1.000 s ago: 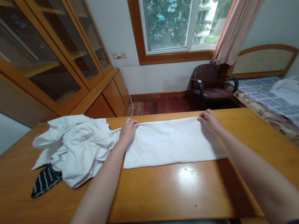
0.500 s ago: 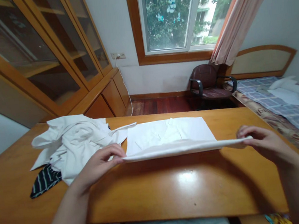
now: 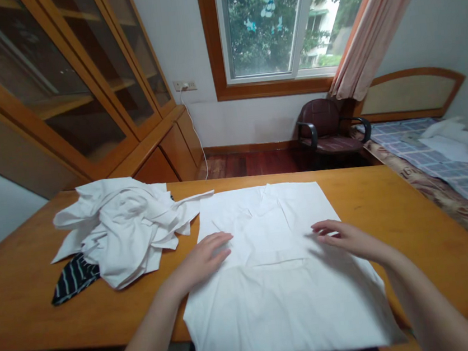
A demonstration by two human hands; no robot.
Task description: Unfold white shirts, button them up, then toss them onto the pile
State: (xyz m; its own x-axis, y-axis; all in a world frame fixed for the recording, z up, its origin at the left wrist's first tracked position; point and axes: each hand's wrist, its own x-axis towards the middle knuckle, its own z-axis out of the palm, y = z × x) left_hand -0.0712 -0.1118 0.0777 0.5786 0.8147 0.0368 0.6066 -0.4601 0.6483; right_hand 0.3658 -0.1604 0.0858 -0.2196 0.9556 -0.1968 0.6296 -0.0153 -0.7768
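A white garment (image 3: 282, 305), perhaps a shirt, lies spread on the wooden table (image 3: 422, 267); its lower edge reaches over the table's front edge. Folds and a crosswise crease run through its middle. My left hand (image 3: 207, 257) rests at the left side of the cloth, fingers stretched out and apart, gripping nothing. Over the right side is my right hand (image 3: 345, 237), its fingers loosely spread and a shadow beneath it; it holds nothing either. Left of the garment sits a crumpled heap of white cloth (image 3: 125, 227), one strip of which touches the garment's top left edge.
A dark striped cloth (image 3: 75, 278) sticks out from under the heap. Beyond the table are a glass-doored cabinet (image 3: 122, 87), a maroon armchair (image 3: 323, 126), a window with a pink curtain (image 3: 381, 23), and a bed (image 3: 437, 146) at the right.
The garment's near edge, held up between both hands before, now lies down toward me over the table's front. Both hands have let go and moved inward onto or above the cloth.
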